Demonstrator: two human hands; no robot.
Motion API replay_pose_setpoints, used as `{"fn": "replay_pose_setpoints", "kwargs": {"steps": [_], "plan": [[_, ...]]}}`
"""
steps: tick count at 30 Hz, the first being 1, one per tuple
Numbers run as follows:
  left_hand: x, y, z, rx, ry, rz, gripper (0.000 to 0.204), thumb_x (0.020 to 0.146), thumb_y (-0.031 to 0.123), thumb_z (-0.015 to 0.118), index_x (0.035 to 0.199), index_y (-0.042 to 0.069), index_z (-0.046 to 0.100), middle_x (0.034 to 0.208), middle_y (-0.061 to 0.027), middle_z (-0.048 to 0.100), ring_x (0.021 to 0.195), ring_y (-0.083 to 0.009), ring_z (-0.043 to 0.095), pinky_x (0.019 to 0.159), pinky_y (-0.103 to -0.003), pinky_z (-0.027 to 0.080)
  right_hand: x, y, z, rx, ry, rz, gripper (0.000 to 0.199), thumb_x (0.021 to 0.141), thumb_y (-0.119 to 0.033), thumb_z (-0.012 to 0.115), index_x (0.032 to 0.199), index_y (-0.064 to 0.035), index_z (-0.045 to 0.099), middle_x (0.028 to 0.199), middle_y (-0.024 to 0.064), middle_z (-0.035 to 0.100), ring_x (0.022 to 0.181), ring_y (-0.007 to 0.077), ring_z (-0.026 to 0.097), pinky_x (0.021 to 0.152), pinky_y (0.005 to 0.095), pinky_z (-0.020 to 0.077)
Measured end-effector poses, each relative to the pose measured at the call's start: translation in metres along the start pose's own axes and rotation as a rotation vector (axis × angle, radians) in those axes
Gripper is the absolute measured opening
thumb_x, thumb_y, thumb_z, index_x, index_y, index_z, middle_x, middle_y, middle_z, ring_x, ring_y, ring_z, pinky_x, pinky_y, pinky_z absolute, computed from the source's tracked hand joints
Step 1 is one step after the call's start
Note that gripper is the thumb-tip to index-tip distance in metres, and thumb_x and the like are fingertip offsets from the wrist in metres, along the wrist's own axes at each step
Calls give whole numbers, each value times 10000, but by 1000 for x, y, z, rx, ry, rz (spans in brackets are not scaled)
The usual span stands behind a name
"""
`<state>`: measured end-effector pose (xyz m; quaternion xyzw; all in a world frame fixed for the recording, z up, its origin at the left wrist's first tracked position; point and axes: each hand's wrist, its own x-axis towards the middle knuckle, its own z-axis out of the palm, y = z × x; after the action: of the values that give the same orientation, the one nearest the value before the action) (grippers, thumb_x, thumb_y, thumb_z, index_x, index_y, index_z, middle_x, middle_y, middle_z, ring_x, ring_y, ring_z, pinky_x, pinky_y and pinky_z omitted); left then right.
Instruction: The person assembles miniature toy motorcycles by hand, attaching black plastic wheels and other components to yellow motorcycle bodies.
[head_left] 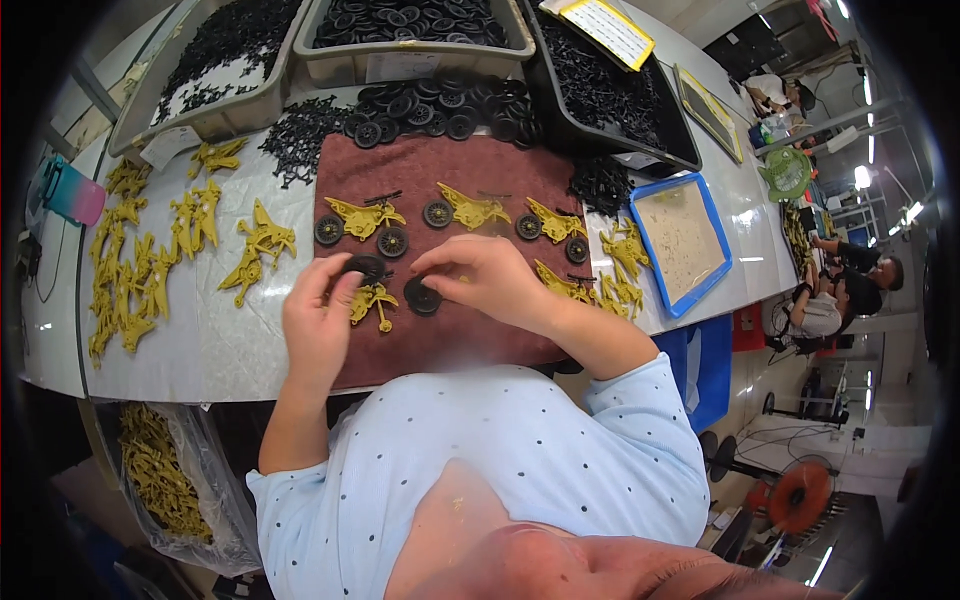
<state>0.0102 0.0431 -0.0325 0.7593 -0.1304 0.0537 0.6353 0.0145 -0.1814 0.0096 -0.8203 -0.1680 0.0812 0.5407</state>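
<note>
My left hand [318, 312] pinches a black toy wheel [365, 266] between thumb and fingers. The fingers of my right hand [500, 280] close on a second black wheel [422, 297] just to the right. Between and below them lies a yellow toy motorcycle body [370, 304], partly hidden by my left hand. All this is over a reddish-brown cloth [450, 350]. Beyond my hands are yellow motorcycle bodies with black wheels, one at the left [362, 217], one in the middle [472, 206] and one at the right [553, 222]. Another yellow body [562, 283] lies beside my right wrist.
Loose black wheels [440, 108] pile at the cloth's far edge, before a grey bin [415, 52] of wheels. Bins of small black parts flank it. Yellow bodies [135, 275] cover the table's left. A blue-rimmed tray [668, 305] stands right. Co-workers [820, 300] sit farther off.
</note>
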Motion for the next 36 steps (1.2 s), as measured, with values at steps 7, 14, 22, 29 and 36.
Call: {"fn": "replay_pose_setpoints", "kwargs": {"steps": [7, 14, 22, 29, 36], "plan": [[-16, -16, -37, 202, 45, -258, 251, 898, 61, 614, 1143, 6, 632, 832, -50, 601, 717, -100, 525, 668, -240, 444, -5, 33, 34, -356, -6, -533, 289, 747, 0, 650, 1035, -18, 629, 1032, 108, 608, 981, 274, 591, 794, 350, 517], [-31, -34, -37, 269, 70, -203, 231, 917, 55, 563, 1132, 2, 629, 1003, -141, 665, 893, -220, 629, 808, -307, 485, -8, 47, 55, -603, -223, -874, 253, 733, -135, 573, 957, -25, 613, 949, 60, 579, 955, 222, 561, 805, 324, 498], [-30, -34, -38, 353, 58, -165, 223, 931, 71, 539, 1122, -3, 627, 1045, -171, 662, 971, -285, 639, 855, -339, 484, -11, 48, 55, -623, -313, -884, 263, 719, -107, 589, 956, 3, 619, 999, 99, 579, 983, 258, 568, 786, 342, 513], [-31, -37, -42, 345, 65, -178, 219, 929, 70, 539, 1116, 2, 630, 1037, -170, 662, 956, -282, 639, 848, -336, 484, -11, 48, 55, -626, -158, -976, 249, 714, -104, 598, 933, 12, 620, 960, 101, 566, 969, 268, 565, 778, 347, 515], [-31, -39, -43, 375, 57, -173, 216, 927, 67, 539, 1114, 5, 628, 1015, -169, 661, 928, -289, 638, 827, -340, 486, -13, 56, 56, -591, -410, -784, 240, 730, -105, 594, 944, 1, 620, 950, 80, 558, 997, 257, 553, 773, 350, 514]]}}
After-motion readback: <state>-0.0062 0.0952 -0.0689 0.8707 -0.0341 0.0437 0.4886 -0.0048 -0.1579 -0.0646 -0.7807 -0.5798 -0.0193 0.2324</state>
